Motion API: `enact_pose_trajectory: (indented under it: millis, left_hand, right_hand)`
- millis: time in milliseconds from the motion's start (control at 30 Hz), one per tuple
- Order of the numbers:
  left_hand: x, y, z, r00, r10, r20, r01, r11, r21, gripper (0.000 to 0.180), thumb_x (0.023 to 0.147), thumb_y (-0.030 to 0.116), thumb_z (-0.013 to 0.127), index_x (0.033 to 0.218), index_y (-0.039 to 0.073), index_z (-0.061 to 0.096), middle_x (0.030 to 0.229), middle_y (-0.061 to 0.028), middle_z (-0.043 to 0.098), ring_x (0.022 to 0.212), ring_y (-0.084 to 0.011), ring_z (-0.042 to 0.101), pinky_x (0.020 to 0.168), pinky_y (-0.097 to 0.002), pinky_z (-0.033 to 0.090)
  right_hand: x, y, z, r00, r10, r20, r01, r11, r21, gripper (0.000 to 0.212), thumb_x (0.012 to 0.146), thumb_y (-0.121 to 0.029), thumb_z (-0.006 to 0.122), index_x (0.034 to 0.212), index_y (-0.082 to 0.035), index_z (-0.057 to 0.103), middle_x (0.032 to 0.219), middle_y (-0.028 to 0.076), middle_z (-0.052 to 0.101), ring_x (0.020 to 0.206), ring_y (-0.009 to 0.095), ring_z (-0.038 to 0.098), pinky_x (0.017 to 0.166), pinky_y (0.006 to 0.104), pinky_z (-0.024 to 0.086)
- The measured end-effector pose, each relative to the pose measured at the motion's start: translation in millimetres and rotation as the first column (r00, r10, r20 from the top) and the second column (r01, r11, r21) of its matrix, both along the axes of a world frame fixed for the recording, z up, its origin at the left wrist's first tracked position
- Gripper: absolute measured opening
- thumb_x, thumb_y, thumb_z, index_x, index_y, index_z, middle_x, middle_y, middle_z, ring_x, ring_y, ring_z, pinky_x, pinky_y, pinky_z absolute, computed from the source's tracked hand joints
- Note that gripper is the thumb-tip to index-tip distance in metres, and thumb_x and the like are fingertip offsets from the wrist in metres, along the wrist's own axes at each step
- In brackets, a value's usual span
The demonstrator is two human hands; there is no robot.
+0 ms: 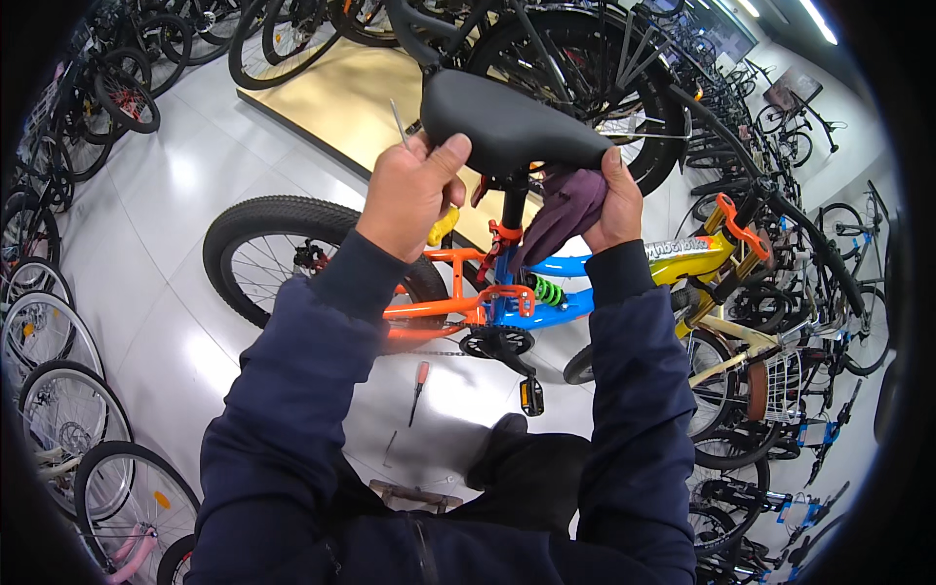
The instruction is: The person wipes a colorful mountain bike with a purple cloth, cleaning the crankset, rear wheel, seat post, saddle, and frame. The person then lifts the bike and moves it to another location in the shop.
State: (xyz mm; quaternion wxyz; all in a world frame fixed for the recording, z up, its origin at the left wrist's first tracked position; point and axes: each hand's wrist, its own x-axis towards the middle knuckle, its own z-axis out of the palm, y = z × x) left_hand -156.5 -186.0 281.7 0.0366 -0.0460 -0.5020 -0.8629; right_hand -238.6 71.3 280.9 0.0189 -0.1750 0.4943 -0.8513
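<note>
The task's thing, a black saddle [512,122], is near twelve o'clock of the view, on top of a black seat post [513,207]. At eleven o'clock is the left hand [409,200], its fingers closed on a thin metal rod [398,122] that points up from the fist. The thumb is close against the saddle's edge. A yellow piece [444,226] shows below this same hand (I cannot tell if it is joined to the rod). At two o'clock, the right hand [616,205] is gripping the nose of the saddle, with its thumb on the tip; the other fingers are mostly hidden. Against its palm, a purple cloth [565,210] is bunched under the saddle.

Below the hands stands the bicycle frame [570,309], orange toward nine o'clock, blue in the middle and yellow toward three o'clock. A green spring [548,291] is just below the cloth. The rear wheel [226,244], with a thick black tyre, is at nine o'clock, and a pedal [531,398] at five. On the shiny floor [175,234], at seven o'clock, lies a screwdriver [418,393]. A pale platform [327,109] is near eleven o'clock, beyond the left hand, and a white basket [785,380] between three and four.
</note>
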Motion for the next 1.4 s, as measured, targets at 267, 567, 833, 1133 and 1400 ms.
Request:
enact_pose_trajectory:
  millis: [267,567,833,1133,1400]
  left_hand:
    - [-22,-9,-7,0.998,-0.066,-0.006,0.065,0.974,0.219,0.026,0.100,0.032,0.063,0.099,0.007,0.056,0.073,0.0035,0.047,0.059,-0.0051,0.043,0.046,-0.0186,0.029]
    - [-42,-14,-21,0.995,-0.087,-0.050,0.099,0.938,0.333,0.030,0.103,0.035,0.058,0.100,0.005,0.059,0.075,0.0010,0.050,0.060,-0.0060,0.043,0.047,-0.0198,0.029]
    - [-61,-18,-24,0.967,-0.188,-0.170,0.245,0.866,0.435,0.031,0.106,0.037,0.051,0.099,0.007,0.058,0.073,0.0004,0.050,0.057,-0.0060,0.035,0.046,-0.0201,0.027]
    - [-89,-18,12,0.979,-0.136,-0.151,0.194,0.844,0.499,0.031,0.108,0.036,0.042,0.096,0.011,0.057,0.077,0.0028,0.052,0.055,-0.0071,0.033,0.046,-0.0208,0.027]
    - [-97,-28,22,0.967,-0.135,-0.215,0.223,0.855,0.468,0.035,0.110,0.037,0.038,0.098,0.010,0.056,0.080,0.0018,0.052,0.056,-0.0068,0.034,0.047,-0.0203,0.029]
  right_hand:
    - [25,-2,4,0.986,-0.149,-0.073,0.152,0.987,0.045,0.054,0.093,-0.033,0.072,0.125,0.002,0.046,0.107,0.019,0.065,0.088,0.031,0.071,0.076,0.0396,0.062]
    - [47,-17,10,0.965,-0.249,-0.082,0.254,0.966,0.058,0.059,0.086,-0.028,0.081,0.125,0.001,0.048,0.109,0.012,0.063,0.092,0.019,0.066,0.081,0.0320,0.057]
    - [66,-36,26,0.930,-0.333,-0.156,0.349,0.933,0.088,0.059,0.083,-0.020,0.085,0.123,0.002,0.049,0.110,0.011,0.062,0.095,0.015,0.062,0.086,0.0276,0.053]
    - [91,-66,60,0.873,-0.375,-0.313,0.456,0.855,0.248,0.056,0.082,-0.010,0.083,0.121,0.006,0.046,0.109,0.016,0.063,0.094,0.017,0.065,0.083,0.0274,0.053]
    - [84,-85,74,0.841,-0.415,-0.347,0.503,0.835,0.222,0.053,0.084,-0.008,0.082,0.120,0.005,0.046,0.106,0.017,0.065,0.088,0.017,0.066,0.081,0.0271,0.054]
